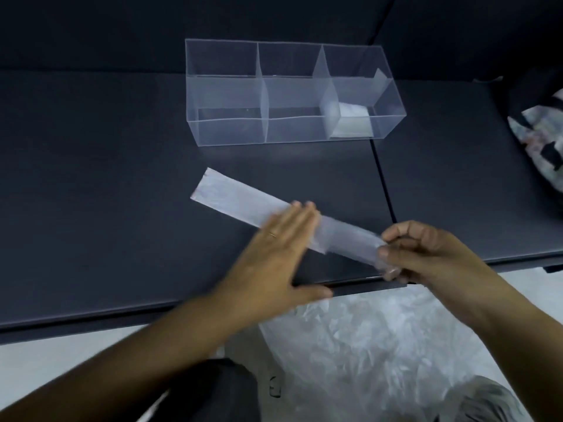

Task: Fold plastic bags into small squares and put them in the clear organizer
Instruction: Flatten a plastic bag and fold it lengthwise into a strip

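Folding in progress. The bag strip (243, 196) lies on the desk (91, 178), near the clear organizer (225, 129). Left hand (274, 248) presses it, fingers (300, 217) straight and together; right hand (426, 251) pinches its near end. Next move likely requires folding that end over squarely.

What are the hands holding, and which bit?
The right hand pinches the near right end of the folded plastic strip. The left hand lies flat on its middle, pressing, not gripping.

No readable text, labels or numbers anywhere.
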Tool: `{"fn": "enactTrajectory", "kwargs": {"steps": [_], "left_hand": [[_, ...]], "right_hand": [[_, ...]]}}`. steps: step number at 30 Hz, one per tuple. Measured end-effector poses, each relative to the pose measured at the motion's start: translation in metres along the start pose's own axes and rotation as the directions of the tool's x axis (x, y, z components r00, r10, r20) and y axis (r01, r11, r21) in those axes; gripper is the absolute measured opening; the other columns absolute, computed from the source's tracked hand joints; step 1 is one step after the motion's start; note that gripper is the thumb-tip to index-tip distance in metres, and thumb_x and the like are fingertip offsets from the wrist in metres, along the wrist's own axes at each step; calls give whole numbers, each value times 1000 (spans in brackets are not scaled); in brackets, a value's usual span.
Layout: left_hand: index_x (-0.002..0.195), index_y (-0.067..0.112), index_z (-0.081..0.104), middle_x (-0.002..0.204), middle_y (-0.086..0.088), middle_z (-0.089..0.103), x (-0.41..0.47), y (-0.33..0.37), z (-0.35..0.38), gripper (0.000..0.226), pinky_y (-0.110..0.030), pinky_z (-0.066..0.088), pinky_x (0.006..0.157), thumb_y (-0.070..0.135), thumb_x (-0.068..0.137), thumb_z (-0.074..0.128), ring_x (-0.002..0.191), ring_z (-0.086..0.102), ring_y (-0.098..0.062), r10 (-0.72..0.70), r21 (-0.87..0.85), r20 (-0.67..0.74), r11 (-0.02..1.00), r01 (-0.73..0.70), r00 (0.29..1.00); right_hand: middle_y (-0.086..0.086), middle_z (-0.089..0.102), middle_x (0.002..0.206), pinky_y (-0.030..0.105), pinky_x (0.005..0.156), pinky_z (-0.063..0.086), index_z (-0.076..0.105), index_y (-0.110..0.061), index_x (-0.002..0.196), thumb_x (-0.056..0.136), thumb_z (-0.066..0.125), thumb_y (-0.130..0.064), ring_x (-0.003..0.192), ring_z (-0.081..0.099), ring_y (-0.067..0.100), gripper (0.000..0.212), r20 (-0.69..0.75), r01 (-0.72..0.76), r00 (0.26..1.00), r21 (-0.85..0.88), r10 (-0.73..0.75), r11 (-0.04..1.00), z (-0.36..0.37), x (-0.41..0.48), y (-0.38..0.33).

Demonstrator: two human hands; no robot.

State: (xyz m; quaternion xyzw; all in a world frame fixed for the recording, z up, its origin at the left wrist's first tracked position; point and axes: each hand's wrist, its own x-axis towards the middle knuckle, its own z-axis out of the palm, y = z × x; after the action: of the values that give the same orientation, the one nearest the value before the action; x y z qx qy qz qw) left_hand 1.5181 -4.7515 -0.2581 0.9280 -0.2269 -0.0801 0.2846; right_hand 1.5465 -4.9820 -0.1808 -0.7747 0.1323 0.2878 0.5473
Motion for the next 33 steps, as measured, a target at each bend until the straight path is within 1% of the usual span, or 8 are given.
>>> {"fn": "enactTrajectory", "kwargs": {"steps": [8,12,15,17,23,27,30,33], "left_hand": [[136,22,54,126,7,64,9,55,-6,38,-21,42,100,21,99,46,117,55,-1,-249,-710,-204,704,32,947],[93,23,72,86,15,70,7,35,-26,22,-17,44,87,36,93,55,87,60,2,-423,-937,-56,334,98,905],[82,19,74,96,-4,72,9,16,-29,23,-36,50,95,35,80,59,96,66,-17,-498,-991,134,-60,120,857],[74,21,73,90,-4,71,10,5,-31,18,-37,51,92,32,79,59,91,67,-17,-511,-983,164,-159,95,844],[90,14,66,92,-4,74,9,-30,-31,14,-30,59,76,15,95,53,91,71,-16,-676,-967,232,-240,89,700],[105,15,65,99,-6,75,8,-41,-36,31,-29,59,73,41,93,54,95,71,-18,-707,-960,275,-239,146,651],[104,18,66,103,-8,71,11,-41,-38,51,-29,59,73,57,70,66,92,72,-18,-725,-961,267,-148,235,635],[88,13,71,93,-6,72,16,-40,-35,23,-25,58,63,33,77,77,83,72,-20,-805,-959,158,13,284,572]], "right_hand": [[3,72,76,19,55,51,67,-21,89,74,72,-44,56,62,13,27,52,323,944,69,-326,944,21,-24,-45],[3,67,119,18,54,40,53,-20,126,90,57,-45,52,40,11,43,192,347,902,210,-387,914,19,16,-37],[1,70,87,19,54,36,46,-15,133,90,58,-32,50,35,9,48,434,250,865,60,-251,966,37,40,-21],[-2,72,87,20,53,39,56,-17,124,88,68,-21,50,39,8,39,433,227,886,-93,-166,969,50,51,-11],[0,74,83,18,48,44,66,-21,95,86,70,-15,43,47,8,11,199,162,972,-190,-124,968,64,65,2],[-1,72,72,17,44,41,68,-18,84,84,72,-18,42,49,7,4,132,123,987,-213,-96,969,69,68,2],[1,71,67,15,40,38,67,-17,76,81,75,-18,38,47,7,10,80,93,994,-206,-77,974,75,71,0],[3,70,65,14,38,36,66,-15,73,80,77,-18,36,46,8,12,58,95,995,-200,-85,975,79,73,-1]]}}
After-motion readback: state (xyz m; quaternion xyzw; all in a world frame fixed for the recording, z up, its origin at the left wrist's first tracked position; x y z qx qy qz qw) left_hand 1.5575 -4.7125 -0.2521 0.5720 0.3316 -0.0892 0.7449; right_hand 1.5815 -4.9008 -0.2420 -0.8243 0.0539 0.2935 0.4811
